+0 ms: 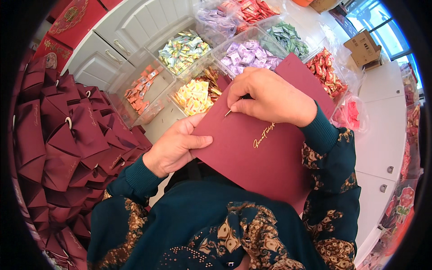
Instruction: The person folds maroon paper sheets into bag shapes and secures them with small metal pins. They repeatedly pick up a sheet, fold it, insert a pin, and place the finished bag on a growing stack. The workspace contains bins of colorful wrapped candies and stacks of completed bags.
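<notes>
At mid-frame, the left grip (175,145) clamps a maroon, gold-scripted card (261,155), the right grip (274,96) a thin rod (227,114); upper-centre tubs (165,83) hold coloured packets (247,56).

We see a pale counter (165,118); directly on it stand clear plastic bins (161,91), grouped close together.

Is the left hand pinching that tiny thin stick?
No, the right hand pinches the thin stick, while the left hand holds the edge of the dark red sheet.
</notes>
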Motion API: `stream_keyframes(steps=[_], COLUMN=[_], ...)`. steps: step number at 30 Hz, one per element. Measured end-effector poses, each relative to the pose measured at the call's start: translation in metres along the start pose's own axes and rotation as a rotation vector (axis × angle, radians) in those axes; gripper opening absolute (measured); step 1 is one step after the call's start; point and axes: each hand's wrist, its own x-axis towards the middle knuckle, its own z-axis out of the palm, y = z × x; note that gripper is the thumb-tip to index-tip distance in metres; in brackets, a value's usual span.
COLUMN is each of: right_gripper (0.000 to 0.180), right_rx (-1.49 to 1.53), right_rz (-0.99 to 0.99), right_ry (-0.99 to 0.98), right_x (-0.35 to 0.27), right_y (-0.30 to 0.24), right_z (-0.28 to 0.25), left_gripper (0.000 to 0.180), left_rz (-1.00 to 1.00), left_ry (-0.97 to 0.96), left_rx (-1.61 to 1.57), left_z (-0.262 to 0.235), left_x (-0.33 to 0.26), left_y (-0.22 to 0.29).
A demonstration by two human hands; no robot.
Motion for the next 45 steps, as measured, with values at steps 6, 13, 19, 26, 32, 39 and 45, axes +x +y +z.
stream_keyframes(steps=[6,13,19,26,32,39,45], right_gripper=[0.007,0.007,0.005,0.002,0.002,0.007,0.007], right_rx=[-0.005,-0.042,-0.142,-0.606,-0.586,-0.575,-0.306], right_rz=[0.009,-0.083,-0.152,-0.171,-0.174,-0.231,-0.179], right_ry=[-0.020,0.087,0.174,0.169,0.145,0.161,0.206], right_x=[-0.002,-0.001,0.001,0.004,-0.001,-0.005,0.003], right_y=[-0.001,0.003,0.000,-0.026,-0.031,-0.026,-0.016], right_z=[-0.002,0.005,0.010,0.025,0.019,0.015,0.005], left_gripper=[0.057,0.055,0.051,0.047,0.047,0.045,0.046], left_rz=[-0.005,0.002,0.025,0.035,-0.015,-0.062,-0.051], left_ry=[0.021,0.031,0.028,0.048,-0.058,-0.097,-0.100], left_rx=[-0.021,-0.011,-0.014,0.002,-0.004,-0.025,-0.012], left_z=[0.002,0.006,0.007,0.009,-0.004,-0.011,-0.006], left_x=[-0.001,-0.003,0.002,0.001,0.009,0.019,0.013], left_y=[0.000,0.002,0.001,0.000,0.006,0.004,0.006])
